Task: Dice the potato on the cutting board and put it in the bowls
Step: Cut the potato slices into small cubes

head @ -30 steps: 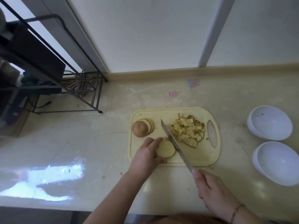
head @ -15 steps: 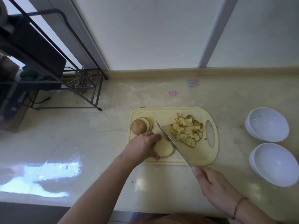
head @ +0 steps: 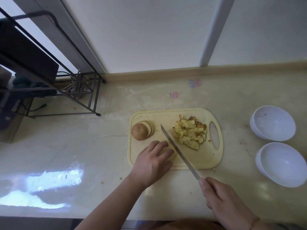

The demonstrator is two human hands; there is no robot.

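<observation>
A home kitchen worktop set against a window

A glossy cream counter (head: 83,146) meets a pale window frame (head: 214,30); on it lie a yellow cutting board (head: 166,116) with diced potato (head: 189,131), a knife (head: 179,151), two white bowls (head: 272,123), and a dark metal rack (head: 79,90) in the corner
</observation>
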